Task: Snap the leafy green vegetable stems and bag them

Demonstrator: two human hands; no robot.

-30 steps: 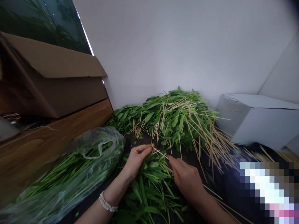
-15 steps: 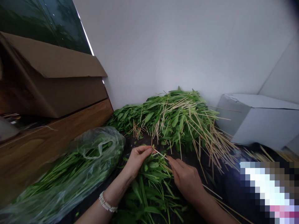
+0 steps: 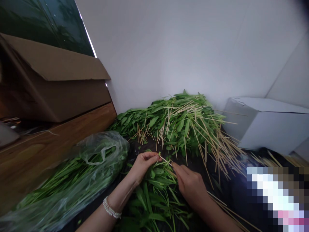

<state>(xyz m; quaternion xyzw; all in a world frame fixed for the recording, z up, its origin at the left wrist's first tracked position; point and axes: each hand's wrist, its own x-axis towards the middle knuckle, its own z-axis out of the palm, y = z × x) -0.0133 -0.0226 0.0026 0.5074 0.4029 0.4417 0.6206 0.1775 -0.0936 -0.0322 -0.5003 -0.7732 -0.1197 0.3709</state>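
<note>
My left hand (image 3: pixel 142 166), with a pearl bracelet on its wrist, pinches a bunch of green leafy stems (image 3: pixel 156 172) at the top. My right hand (image 3: pixel 190 185) is closed on a thin bamboo skewer (image 3: pixel 166 161) whose tip meets the leaves at my left fingers. More loose green stems (image 3: pixel 154 206) lie under both hands on a dark sheet.
A heap of skewered greens (image 3: pixel 183 124) is piled against the white wall. A clear plastic bag of green stems (image 3: pixel 72 180) lies left, beside a wooden ledge (image 3: pixel 55 141) with a cardboard box (image 3: pixel 55 83). A white box (image 3: pixel 267 124) stands right. Loose skewers (image 3: pixel 229 211) lie near my right forearm.
Both hands have shifted slightly down and together; the skewer tip sits closer to my left fingers. Nothing else moved.
</note>
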